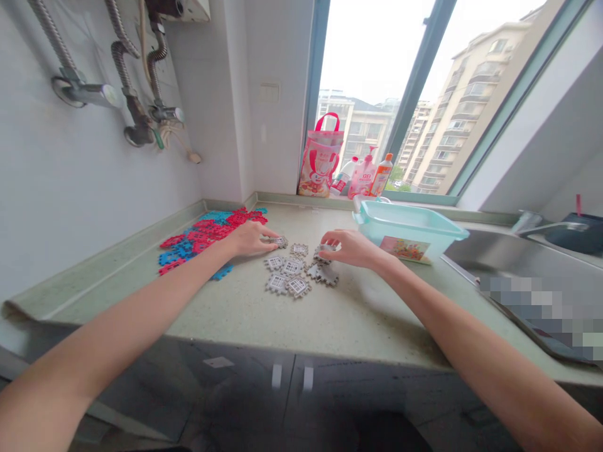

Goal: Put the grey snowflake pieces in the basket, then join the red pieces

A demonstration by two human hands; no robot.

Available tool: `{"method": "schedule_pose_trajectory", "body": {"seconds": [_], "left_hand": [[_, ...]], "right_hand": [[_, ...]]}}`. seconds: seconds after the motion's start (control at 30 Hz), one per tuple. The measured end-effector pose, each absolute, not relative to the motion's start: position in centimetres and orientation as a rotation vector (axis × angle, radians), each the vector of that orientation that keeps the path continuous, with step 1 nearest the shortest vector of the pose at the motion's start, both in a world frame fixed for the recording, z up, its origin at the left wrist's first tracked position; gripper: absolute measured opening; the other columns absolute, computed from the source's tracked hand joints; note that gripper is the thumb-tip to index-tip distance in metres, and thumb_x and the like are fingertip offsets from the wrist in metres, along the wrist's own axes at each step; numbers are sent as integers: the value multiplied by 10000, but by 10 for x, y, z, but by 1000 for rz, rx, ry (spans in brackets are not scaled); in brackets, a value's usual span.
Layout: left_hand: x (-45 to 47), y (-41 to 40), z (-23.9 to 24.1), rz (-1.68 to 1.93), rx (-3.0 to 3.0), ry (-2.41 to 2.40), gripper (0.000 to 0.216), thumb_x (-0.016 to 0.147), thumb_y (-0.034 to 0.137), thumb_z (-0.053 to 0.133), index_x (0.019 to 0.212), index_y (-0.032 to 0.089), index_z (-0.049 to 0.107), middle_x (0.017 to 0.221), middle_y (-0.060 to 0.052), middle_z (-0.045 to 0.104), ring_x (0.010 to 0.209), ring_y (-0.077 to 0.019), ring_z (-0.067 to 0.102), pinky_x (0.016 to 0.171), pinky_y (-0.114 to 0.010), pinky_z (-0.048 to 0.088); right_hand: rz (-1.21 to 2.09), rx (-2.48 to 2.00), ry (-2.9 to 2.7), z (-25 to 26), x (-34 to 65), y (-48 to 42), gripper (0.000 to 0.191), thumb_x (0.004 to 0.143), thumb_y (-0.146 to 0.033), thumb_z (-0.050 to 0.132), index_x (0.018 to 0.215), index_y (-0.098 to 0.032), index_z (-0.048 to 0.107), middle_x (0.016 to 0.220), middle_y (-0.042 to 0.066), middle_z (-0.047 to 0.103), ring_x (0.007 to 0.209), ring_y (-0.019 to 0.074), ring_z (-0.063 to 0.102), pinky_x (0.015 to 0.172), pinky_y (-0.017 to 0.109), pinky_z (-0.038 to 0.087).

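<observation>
Nearest, at six o'clock, dark cabinet doors [245, 389] are standing beneath a speckled pale-green countertop [282, 326]. At its centre, flat, notched light-grey plastic pieces [293, 267] are lying loosely spread, probably leaving their edges easy to catch. Toward eleven o'clock, the left hand [252, 238] is pinching one grey piece [281, 241], likely because so thin a shape is offering only its rim. Toward one o'clock, the right hand [351, 246] is gripping another grey piece [325, 248] with curled fingers and thumb. At ten o'clock, red and blue notched plastic pieces [210, 235] are forming a separate heap, seemingly kept apart by colour. At two o'clock, a translucent aqua plastic tub [437, 243] is sitting mouth upward. Beyond, toward twelve-thirty, a red-and-white bag [320, 166] is standing by the window [372, 63].
</observation>
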State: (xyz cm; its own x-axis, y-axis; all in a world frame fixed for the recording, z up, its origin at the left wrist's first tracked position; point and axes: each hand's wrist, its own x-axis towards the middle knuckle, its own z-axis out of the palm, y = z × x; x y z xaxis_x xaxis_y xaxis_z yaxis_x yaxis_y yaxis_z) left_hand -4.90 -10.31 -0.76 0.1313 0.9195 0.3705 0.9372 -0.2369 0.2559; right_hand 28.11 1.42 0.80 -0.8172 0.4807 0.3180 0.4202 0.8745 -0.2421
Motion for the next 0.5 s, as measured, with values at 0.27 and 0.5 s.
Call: {"method": "schedule_pose_trajectory", "body": {"seconds": [0.27, 0.5], "left_hand": [[-49, -124, 31, -855, -2666, -1991, 415, 781, 504, 845, 1116, 259, 852, 1045, -56, 826, 923, -208, 721, 807, -297, 551], [-34, -124, 25, -524, -2787, -2166, 698, 621, 508, 934, 1263, 283, 778, 1074, -55, 801, 845, -211, 732, 700, -270, 533]], "right_hand": [[295, -753, -2762, -3, 284, 22, 278, 826, -348, 787, 1087, -253, 797, 967, 45, 803, 808, 207, 733, 748, 310, 528], [339, -605, -2500, -19, 266, 26, 331, 852, -354, 759, 1162, -242, 791, 1073, 65, 809, 936, 231, 738, 824, 335, 574]]}}
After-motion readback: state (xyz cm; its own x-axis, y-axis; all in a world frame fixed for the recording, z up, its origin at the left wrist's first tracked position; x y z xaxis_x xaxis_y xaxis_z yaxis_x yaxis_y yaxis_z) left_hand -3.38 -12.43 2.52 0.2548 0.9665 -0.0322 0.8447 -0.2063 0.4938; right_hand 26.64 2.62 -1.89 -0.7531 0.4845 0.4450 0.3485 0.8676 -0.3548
